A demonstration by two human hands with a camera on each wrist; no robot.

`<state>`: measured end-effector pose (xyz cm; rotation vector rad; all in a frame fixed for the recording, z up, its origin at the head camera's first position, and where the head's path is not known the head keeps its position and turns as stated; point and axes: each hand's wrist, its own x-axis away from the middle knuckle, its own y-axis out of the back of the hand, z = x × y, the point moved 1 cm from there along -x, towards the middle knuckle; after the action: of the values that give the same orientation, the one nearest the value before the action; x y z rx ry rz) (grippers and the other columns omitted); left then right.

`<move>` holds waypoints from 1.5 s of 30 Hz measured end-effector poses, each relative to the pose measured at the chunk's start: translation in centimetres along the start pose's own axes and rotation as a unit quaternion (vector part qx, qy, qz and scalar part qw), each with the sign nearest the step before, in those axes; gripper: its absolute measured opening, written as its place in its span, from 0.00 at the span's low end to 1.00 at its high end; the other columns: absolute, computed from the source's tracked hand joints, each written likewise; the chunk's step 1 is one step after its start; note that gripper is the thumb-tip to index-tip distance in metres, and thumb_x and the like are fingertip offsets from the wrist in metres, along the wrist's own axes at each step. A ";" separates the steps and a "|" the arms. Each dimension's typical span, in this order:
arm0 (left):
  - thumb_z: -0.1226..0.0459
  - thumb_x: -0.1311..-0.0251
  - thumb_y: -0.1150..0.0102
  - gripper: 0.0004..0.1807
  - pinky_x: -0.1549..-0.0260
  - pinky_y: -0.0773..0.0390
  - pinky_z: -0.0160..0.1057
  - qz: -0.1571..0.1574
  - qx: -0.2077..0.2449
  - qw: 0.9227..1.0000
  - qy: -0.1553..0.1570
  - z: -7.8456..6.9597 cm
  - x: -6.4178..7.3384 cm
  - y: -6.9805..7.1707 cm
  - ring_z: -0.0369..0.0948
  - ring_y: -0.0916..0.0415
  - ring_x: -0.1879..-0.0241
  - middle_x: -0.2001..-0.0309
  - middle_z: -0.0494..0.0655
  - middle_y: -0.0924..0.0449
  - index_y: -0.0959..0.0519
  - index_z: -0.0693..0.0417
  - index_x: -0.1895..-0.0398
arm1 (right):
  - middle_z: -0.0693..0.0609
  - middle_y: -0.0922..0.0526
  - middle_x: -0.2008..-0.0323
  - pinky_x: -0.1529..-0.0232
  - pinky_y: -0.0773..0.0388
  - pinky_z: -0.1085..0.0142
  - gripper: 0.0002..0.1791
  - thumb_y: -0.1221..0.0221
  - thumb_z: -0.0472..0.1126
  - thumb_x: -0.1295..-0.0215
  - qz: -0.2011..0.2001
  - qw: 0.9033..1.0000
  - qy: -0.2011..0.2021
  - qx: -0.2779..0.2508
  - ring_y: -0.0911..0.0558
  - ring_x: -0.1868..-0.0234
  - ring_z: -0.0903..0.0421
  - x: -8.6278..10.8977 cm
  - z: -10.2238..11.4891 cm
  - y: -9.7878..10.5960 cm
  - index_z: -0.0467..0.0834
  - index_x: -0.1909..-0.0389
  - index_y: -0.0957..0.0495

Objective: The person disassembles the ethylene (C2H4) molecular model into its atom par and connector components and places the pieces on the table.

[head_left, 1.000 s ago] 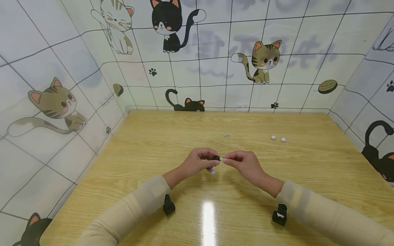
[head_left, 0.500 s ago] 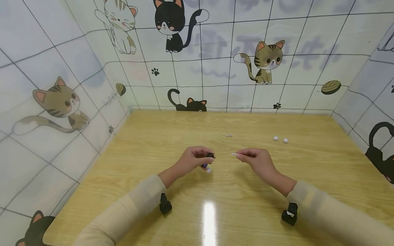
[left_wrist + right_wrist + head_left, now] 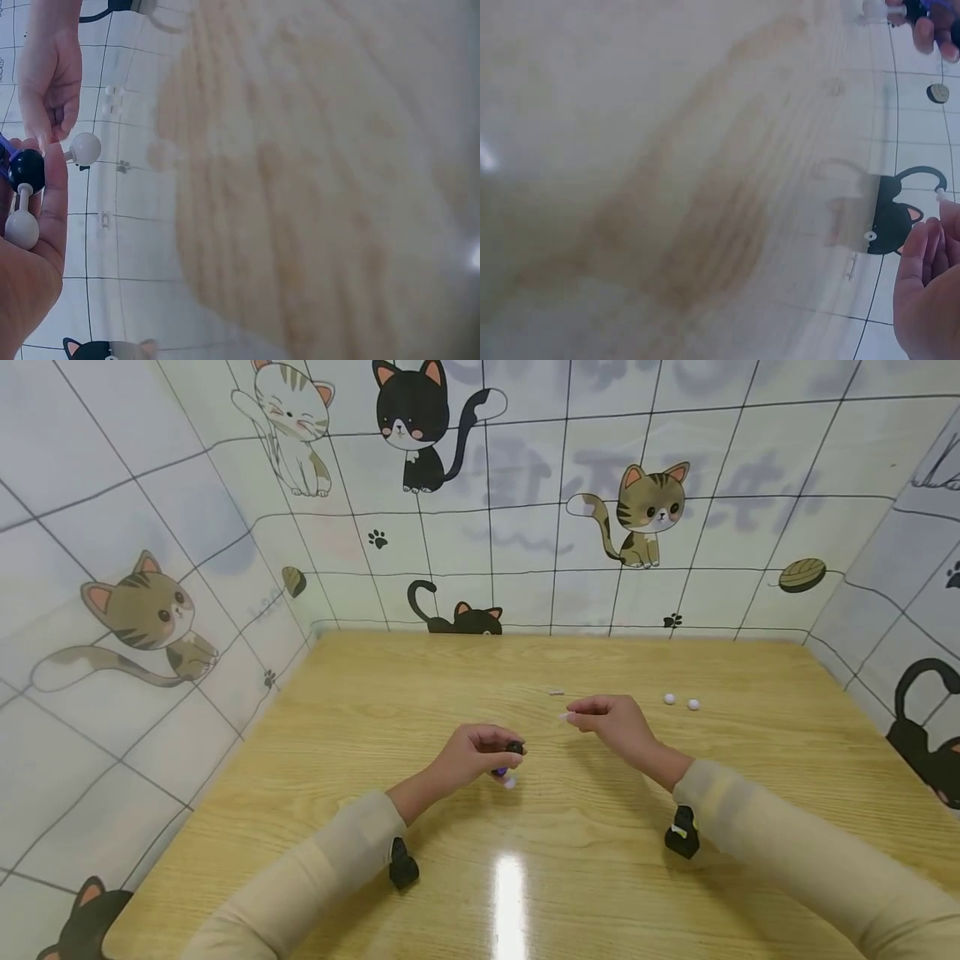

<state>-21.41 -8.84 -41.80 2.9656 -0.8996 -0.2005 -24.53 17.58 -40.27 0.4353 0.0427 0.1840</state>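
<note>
My left hand (image 3: 465, 762) holds a ball-and-stick molecular model above the table. In the left wrist view, a black ball (image 3: 27, 171) sits between its fingers. Short white sticks join white balls (image 3: 22, 229) to it, and part of a purple connector (image 3: 4, 144) shows at the frame's edge. The palm and fingers hide some of the model. To the right and farther back, my right hand (image 3: 621, 728) pinches a small white connector stick (image 3: 566, 717) between thumb and fingertips. The stick points left, apart from the model.
A small pale connector (image 3: 556, 692) lies on the wooden table (image 3: 360, 693) just behind the right fingertips. Two white balls (image 3: 681, 702) rest farther right, near the back. A cat-printed white sheet (image 3: 525, 527) stands behind and at both sides.
The right hand drew away from the model to the right with the white stick, then moved back toward the far edge. The left hand shifted slightly left and keeps its hold on the model.
</note>
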 end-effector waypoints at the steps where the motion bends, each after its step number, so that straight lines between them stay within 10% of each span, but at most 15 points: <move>1: 0.70 0.37 0.38 0.17 0.68 0.17 0.43 0.000 0.001 1.000 0.001 0.0 0.0 0.0 0.68 0.25 0.58 0.57 0.58 0.18 0.23 0.74 0.48 | 0.42 0.17 0.53 0.51 0.24 0.49 0.19 0.37 0.44 0.33 0.001 1.000 0.002 0.008 0.18 0.54 0.44 -0.4 0.0 0.0 0.35 0.48 0.20; 13: 0.71 0.38 0.37 0.20 0.68 0.16 0.45 0.007 0.020 1.000 0.010 -0.1 -0.1 -0.2 0.46 0.19 0.62 0.52 0.72 0.23 0.25 0.76 0.46 | 0.45 0.15 0.59 0.60 0.21 0.62 0.13 0.36 0.41 0.35 0.007 0.995 -0.007 0.103 0.18 0.60 0.51 -5.5 -1.7 -0.2 0.38 0.54 0.16; 24: 0.70 0.39 0.36 0.21 0.67 0.16 0.44 0.014 0.014 1.000 0.013 -0.3 -0.2 -0.2 0.55 0.20 0.58 0.51 0.72 0.23 0.25 0.75 0.46 | 0.41 0.17 0.55 0.64 0.23 0.64 0.12 0.36 0.38 0.35 0.007 0.993 -0.009 0.119 0.21 0.59 0.50 -6.9 -1.9 0.4 0.36 0.55 0.16; 30: 0.69 0.39 0.35 0.22 0.67 0.17 0.44 0.020 0.017 1.000 0.009 -0.2 -0.3 -0.2 0.43 0.19 0.61 0.50 0.72 0.23 0.25 0.75 0.46 | 0.43 0.16 0.57 0.66 0.24 0.65 0.11 0.34 0.38 0.38 0.006 0.991 -0.006 0.133 0.22 0.61 0.50 -7.4 -2.2 0.1 0.37 0.57 0.15; 45: 0.66 0.39 0.34 0.24 0.68 0.17 0.41 0.033 0.009 0.999 0.004 -0.2 -0.3 -0.4 0.39 0.19 0.64 0.50 0.75 0.25 0.25 0.75 0.45 | 0.45 0.15 0.58 0.47 0.27 0.53 0.10 0.32 0.41 0.39 0.012 0.988 0.004 0.156 0.21 0.54 0.47 -7.9 -2.9 0.2 0.40 0.60 0.13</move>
<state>-21.39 -8.38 -41.62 2.9450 -1.0027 -0.1804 -32.57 17.52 -42.83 0.7470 0.0736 0.2040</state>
